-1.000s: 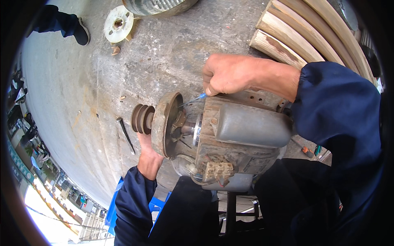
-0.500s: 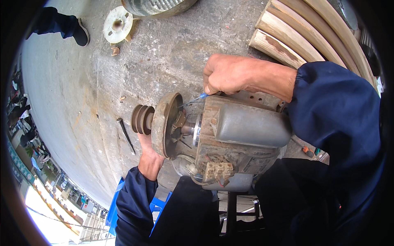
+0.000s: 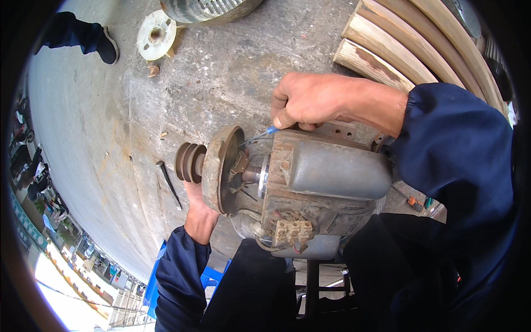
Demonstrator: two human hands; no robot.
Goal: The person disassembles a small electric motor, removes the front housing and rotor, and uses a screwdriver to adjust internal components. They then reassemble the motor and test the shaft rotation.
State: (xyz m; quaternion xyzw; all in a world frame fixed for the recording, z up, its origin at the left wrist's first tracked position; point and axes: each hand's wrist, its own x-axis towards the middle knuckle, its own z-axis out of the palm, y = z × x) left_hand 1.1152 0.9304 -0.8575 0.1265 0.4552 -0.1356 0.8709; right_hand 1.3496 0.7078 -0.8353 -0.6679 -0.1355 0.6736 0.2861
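Note:
A worn electric motor (image 3: pixel 340 169) lies on its side in front of me. Its round end cover (image 3: pixel 214 171) stands apart from the body, with the shaft (image 3: pixel 251 174) showing in the gap. A grooved pulley (image 3: pixel 189 162) sits on the cover's outer side. My left hand (image 3: pixel 200 213) reaches up against the cover from below; its fingers are hidden behind the cover and pulley. Above the motor, my right hand (image 3: pixel 307 102) is closed on a small screwdriver with a blue handle (image 3: pixel 271 130). The screwdriver's thin blade slants down-left to the inside of the cover.
A long dark metal rod (image 3: pixel 168 184) lies on the floor left of the pulley. Farther off are a pale plastic fan (image 3: pixel 156 35) and a round metal cover (image 3: pixel 210 10). Curved wooden slats (image 3: pixel 381 58) stand far right. A person's shoe (image 3: pixel 108 45) is at upper left.
My hands and the motor hold nearly the same pose. The right hand, with the screwdriver, has shifted very slightly left, as has the scene around it.

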